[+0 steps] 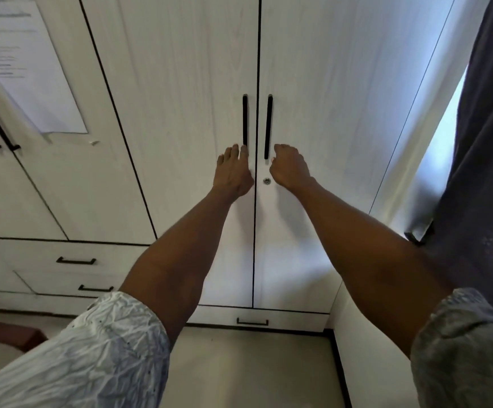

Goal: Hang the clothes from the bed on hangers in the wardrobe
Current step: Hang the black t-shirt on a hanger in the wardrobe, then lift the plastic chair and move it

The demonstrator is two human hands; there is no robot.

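I am in a bedroom of a home. In front of my hands stands a tall white wardrobe (180,69) with closed double doors and black bar handles (245,122), and a small keyhole (266,180) lies between my wrists. Below my arms are drawers (252,318). To the left of my left hand a printed paper (30,69) hangs on another door. To the right of my right hand hangs a dark curtain (486,142) beside a bright window.
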